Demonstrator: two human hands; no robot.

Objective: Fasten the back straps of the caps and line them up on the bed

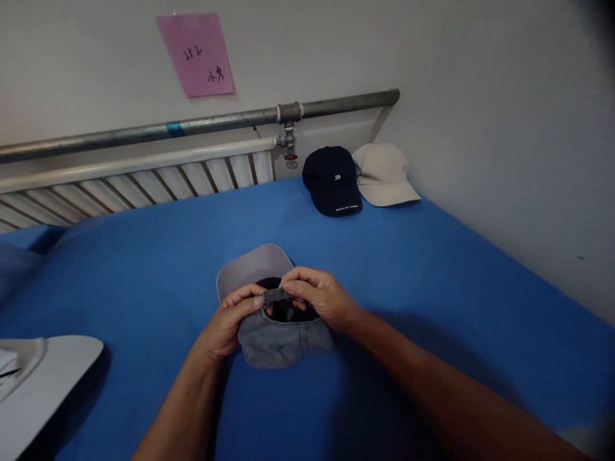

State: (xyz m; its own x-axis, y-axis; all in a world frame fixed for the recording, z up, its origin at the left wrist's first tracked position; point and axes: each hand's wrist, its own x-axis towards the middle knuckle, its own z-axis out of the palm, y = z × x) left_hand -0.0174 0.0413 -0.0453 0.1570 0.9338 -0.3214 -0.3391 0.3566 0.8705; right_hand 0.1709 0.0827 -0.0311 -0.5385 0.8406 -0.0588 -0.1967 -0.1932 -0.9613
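Close at left, can see a white brim [62, 371], cut off by the frame edge. Right of that, holding a grey cap [283, 346] over a blue sheet [158, 275] with peak [254, 267] turned away, pinching its strap [275, 295] in the left hand [223, 325] and, close beside, in the right hand [330, 299]. Hard to tell whether lifted clear of the sheet or resting on it. Farther back, can see a navy cap [331, 179] partly hiding a cream cap [387, 171] near the right wall [504, 160]. Beyond, can see a radiator [217, 176] at left, a red-handled valve [289, 142], a pipe [120, 137] above and, higher on the back wall [96, 64], a pink paper [199, 57].
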